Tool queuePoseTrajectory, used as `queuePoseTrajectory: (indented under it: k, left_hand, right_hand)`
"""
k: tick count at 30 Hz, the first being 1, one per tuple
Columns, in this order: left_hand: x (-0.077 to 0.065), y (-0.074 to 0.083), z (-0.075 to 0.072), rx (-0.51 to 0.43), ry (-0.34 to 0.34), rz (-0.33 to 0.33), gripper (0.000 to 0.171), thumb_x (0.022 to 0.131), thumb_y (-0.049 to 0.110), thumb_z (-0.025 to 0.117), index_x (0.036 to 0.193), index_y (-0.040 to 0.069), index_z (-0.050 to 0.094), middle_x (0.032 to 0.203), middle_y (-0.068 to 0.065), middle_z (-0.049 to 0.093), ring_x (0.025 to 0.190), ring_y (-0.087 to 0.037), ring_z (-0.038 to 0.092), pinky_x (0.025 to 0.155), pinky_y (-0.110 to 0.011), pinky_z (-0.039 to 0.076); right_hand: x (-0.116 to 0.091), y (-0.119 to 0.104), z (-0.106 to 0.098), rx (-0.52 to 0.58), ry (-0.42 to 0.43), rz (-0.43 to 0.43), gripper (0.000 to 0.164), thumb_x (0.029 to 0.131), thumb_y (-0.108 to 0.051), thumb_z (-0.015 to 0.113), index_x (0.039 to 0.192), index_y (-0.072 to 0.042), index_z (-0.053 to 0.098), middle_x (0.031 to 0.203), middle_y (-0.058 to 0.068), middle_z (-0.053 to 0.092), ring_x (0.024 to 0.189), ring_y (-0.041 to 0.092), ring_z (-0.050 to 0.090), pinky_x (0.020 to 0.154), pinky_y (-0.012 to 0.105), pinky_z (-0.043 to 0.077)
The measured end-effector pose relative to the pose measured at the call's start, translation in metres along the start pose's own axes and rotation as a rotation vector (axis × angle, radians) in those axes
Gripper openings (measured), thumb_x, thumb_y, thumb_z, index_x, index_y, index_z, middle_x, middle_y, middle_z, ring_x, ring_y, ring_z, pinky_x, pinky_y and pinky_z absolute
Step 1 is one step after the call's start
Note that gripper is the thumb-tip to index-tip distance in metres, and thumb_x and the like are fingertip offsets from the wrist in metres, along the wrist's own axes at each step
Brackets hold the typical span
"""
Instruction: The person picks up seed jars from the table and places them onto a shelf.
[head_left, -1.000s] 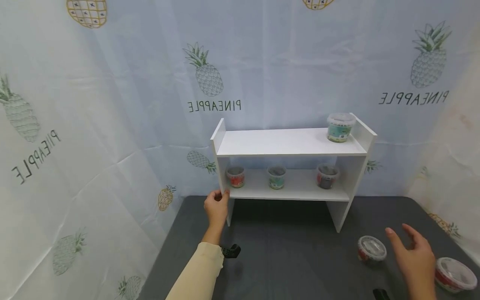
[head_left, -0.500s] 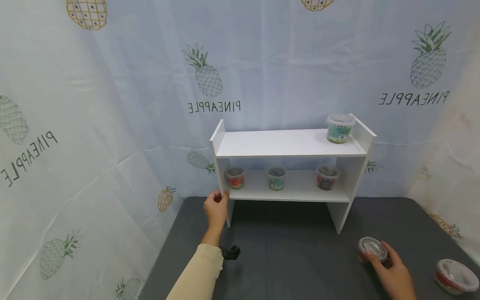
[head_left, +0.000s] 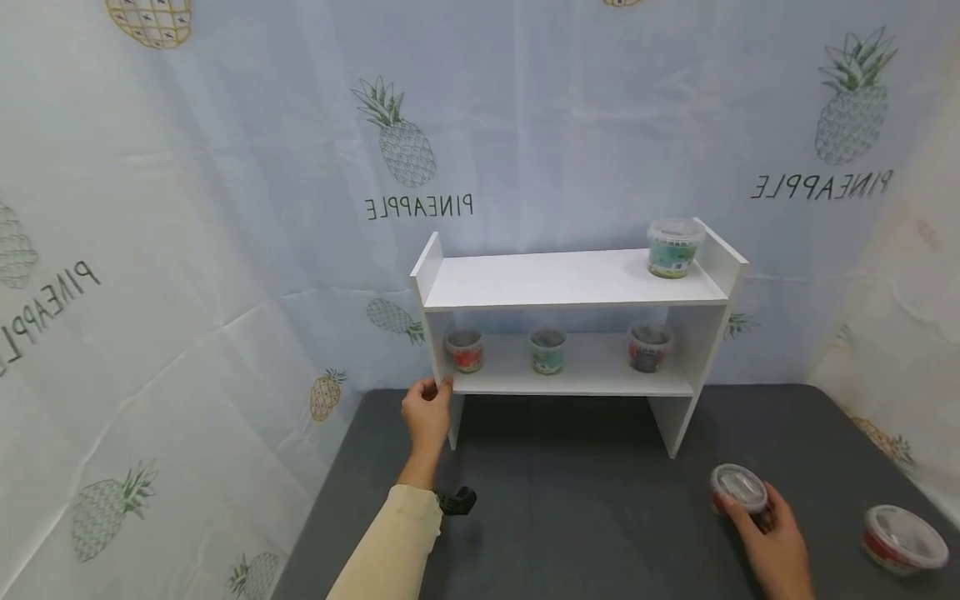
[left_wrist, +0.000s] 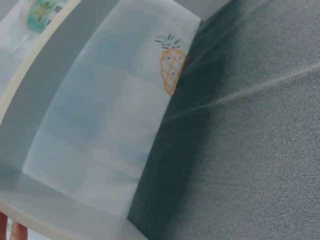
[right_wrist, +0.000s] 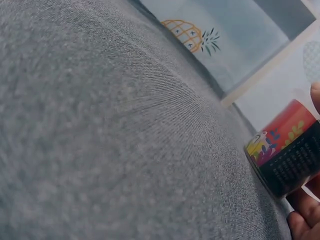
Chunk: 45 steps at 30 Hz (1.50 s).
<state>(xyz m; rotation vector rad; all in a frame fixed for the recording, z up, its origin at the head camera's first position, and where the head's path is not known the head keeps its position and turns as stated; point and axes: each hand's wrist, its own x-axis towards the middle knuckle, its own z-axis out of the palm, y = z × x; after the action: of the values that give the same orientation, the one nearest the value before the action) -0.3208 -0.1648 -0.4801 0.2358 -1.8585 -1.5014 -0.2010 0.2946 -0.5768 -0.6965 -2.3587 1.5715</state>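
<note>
Red and black, one tub (head_left: 738, 488) stands on the table (head_left: 585, 517), fingers of the right hand (head_left: 780, 543) curled round it; the left hand (head_left: 427, 415) pinches one white shelf unit (head_left: 570, 280), bearing three lower tubs (head_left: 547, 354) and one upper tub (head_left: 673, 250). Rightward sits one wider tub (head_left: 903, 542).

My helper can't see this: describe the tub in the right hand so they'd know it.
From the white shelf unit, look down the dark tabletop to the near right. There, a lidded tub with a red-and-black label is closer to the shelf unit than the outer tub. Unlike that one, it is gripped by the right hand.
</note>
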Motion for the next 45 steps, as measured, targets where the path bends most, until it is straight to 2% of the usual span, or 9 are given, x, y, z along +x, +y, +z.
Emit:
queuePoseTrajectory:
  k: [4, 8, 14, 21, 29, 34, 45]
  left_hand:
    - [0.0015, -0.002, 0.0002, -0.002, 0.008, 0.0, 0.025, 0.086, 0.025, 0.077, 0.094, 0.002, 0.073, 0.088, -0.013, 0.071, 0.077, -0.023, 0.065, 0.066, -0.031, 0.051]
    - [0.0022, -0.0025, -0.0002, 0.003, 0.004, -0.007, 0.025, 0.086, 0.026, 0.077, 0.094, 0.003, 0.073, 0.088, -0.012, 0.071, 0.077, -0.023, 0.066, 0.066, -0.033, 0.052]
    - [0.0025, -0.0005, 0.0008, 0.015, 0.003, -0.006, 0.026, 0.086, 0.028, 0.077, 0.093, 0.004, 0.073, 0.088, -0.011, 0.072, 0.076, -0.023, 0.066, 0.065, -0.032, 0.052]
    - [0.0039, 0.0006, 0.0014, 0.005, 0.005, 0.012, 0.025, 0.085, 0.026, 0.078, 0.092, 0.003, 0.074, 0.086, -0.012, 0.072, 0.075, -0.023, 0.065, 0.065, -0.032, 0.051]
    - [0.0037, 0.0002, 0.0013, -0.006, 0.005, 0.013, 0.024, 0.086, 0.026, 0.077, 0.093, 0.003, 0.074, 0.087, -0.013, 0.071, 0.075, -0.022, 0.064, 0.066, -0.032, 0.05]
    - [0.004, 0.0003, 0.0015, -0.01, 0.0, 0.017, 0.025, 0.086, 0.025, 0.077, 0.094, 0.002, 0.073, 0.087, -0.013, 0.071, 0.075, -0.023, 0.064, 0.066, -0.033, 0.05]
    - [0.0031, 0.0017, 0.0009, -0.027, -0.01, 0.003, 0.026, 0.086, 0.025, 0.077, 0.096, 0.002, 0.073, 0.089, -0.014, 0.072, 0.078, -0.025, 0.066, 0.067, -0.034, 0.051]
  right_hand:
    - [0.0007, 0.0006, 0.0003, -0.033, -0.003, -0.008, 0.1, 0.091, -0.059, 0.058, 0.158, -0.004, 0.008, 0.152, 0.034, 0.03, 0.136, 0.052, 0.035, 0.104, 0.061, 0.034]
    - [-0.0001, 0.002, 0.0016, -0.046, 0.032, -0.036, 0.098, 0.09, -0.055, 0.063, 0.157, -0.003, 0.013, 0.147, 0.036, 0.037, 0.132, 0.053, 0.039, 0.103, 0.062, 0.034]
    - [-0.0022, 0.0029, 0.0029, -0.028, 0.075, -0.044, 0.095, 0.09, -0.051, 0.066, 0.157, -0.004, 0.018, 0.145, 0.036, 0.04, 0.132, 0.05, 0.041, 0.104, 0.059, 0.034]
    - [-0.0026, 0.0008, 0.0057, -0.038, 0.093, -0.042, 0.098, 0.088, -0.05, 0.069, 0.156, -0.002, 0.017, 0.149, 0.034, 0.035, 0.132, 0.049, 0.04, 0.104, 0.061, 0.033]
    - [-0.0009, 0.0039, 0.0046, -0.094, 0.008, -0.097, 0.101, 0.091, -0.047, 0.066, 0.157, -0.003, 0.004, 0.156, 0.034, 0.02, 0.137, 0.054, 0.03, 0.106, 0.064, 0.029]
    - [-0.0013, 0.0022, 0.005, -0.095, 0.001, -0.097, 0.102, 0.092, -0.048, 0.064, 0.158, -0.004, -0.001, 0.157, 0.033, 0.016, 0.139, 0.054, 0.026, 0.107, 0.065, 0.027]
    - [-0.0071, 0.0021, 0.006, -0.072, 0.058, -0.143, 0.092, 0.092, -0.042, 0.067, 0.157, -0.004, 0.014, 0.153, 0.032, 0.029, 0.138, 0.05, 0.033, 0.107, 0.061, 0.029]
